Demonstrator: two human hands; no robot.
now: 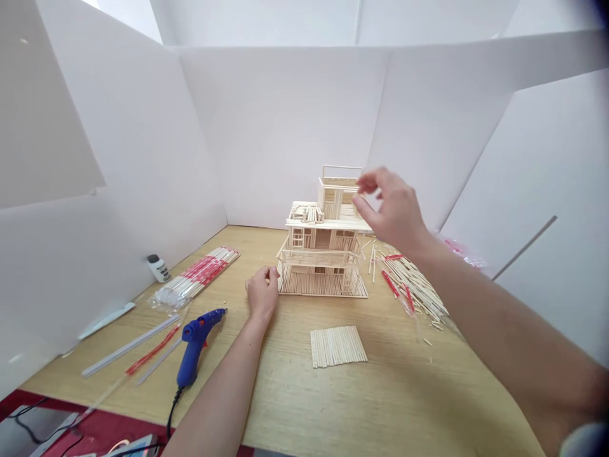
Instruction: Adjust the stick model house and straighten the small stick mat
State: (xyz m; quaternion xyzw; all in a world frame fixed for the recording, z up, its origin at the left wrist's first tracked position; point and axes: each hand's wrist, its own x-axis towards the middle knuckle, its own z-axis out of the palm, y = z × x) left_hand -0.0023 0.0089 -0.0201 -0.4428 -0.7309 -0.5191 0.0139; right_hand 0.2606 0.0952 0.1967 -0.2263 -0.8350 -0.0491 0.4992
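Stick house (323, 259) on the bench (404, 406), far middle
Right hand (392, 206) near the top storey's (333, 204) right side, fingers (373, 179) slightly parted; left hand (261, 293) curled by the house's near-left corner, its hold impossible to tell.

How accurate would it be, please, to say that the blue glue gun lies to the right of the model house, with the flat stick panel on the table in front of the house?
Not quite: the head view shows the blue glue gun to the left of the model house, not the right. The flat stick panel is on the table in front.
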